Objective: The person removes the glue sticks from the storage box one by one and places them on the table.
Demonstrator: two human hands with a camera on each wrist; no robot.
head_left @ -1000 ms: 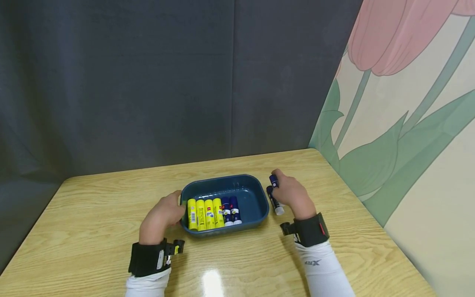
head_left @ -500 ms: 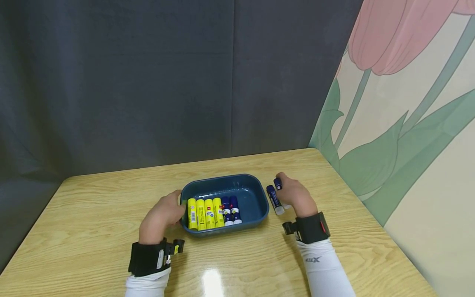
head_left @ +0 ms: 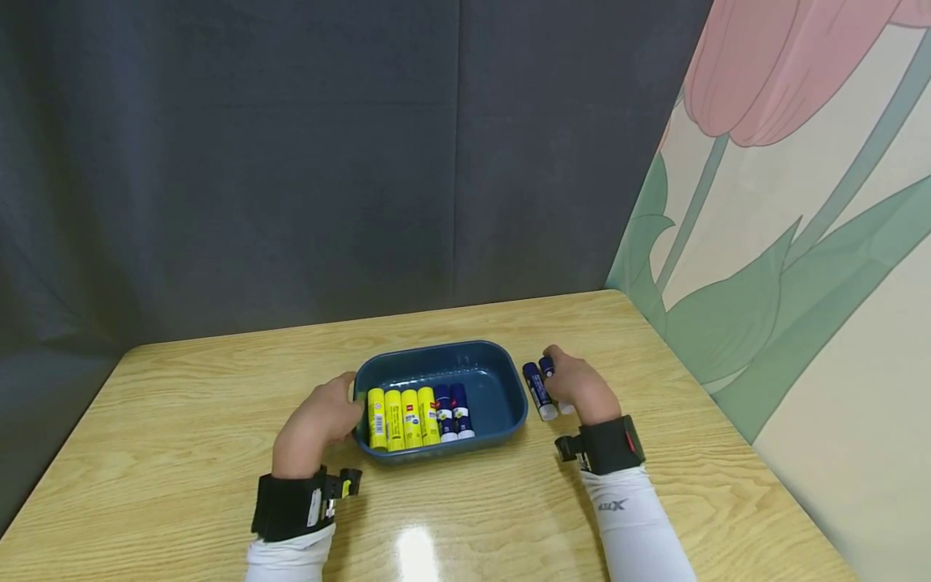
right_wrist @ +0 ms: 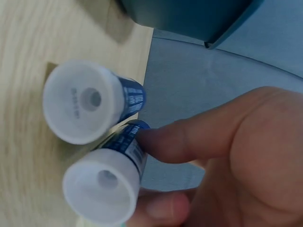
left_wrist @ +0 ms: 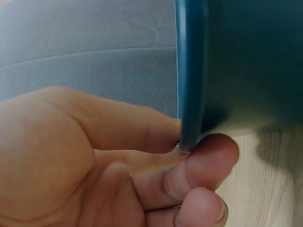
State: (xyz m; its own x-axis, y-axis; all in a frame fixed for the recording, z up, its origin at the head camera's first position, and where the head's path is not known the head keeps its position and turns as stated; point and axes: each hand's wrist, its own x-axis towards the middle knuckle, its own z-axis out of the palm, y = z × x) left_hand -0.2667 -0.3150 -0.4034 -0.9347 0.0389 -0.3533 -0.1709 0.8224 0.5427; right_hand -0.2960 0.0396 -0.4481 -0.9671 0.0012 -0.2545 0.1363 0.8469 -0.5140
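Observation:
My left hand (head_left: 320, 420) pinches the left rim of a dark blue tray (head_left: 490, 394) between thumb and fingers; the left wrist view shows the rim (left_wrist: 191, 71) up close. Inside the tray, several yellow glue sticks (head_left: 402, 420) lie side by side, followed by two navy ones (head_left: 452, 412). Right of the tray, my right hand (head_left: 579, 386) grips a navy glue stick (right_wrist: 102, 187) with a white base, between thumb and fingers. A second navy glue stick (head_left: 538, 392) lies on the table just left of it, nearly parallel. My hand partly hides the gripped stick in the head view.
The wooden table (head_left: 182, 453) extends around the tray on all sides. A dark curtain (head_left: 291, 162) hangs along its back edge. To the right rises a wall (head_left: 836, 339) painted with tulips.
My right hand has shifted slightly right and lowered its glue stick from over the loose one to beside it. The left hand and the tray stay put.

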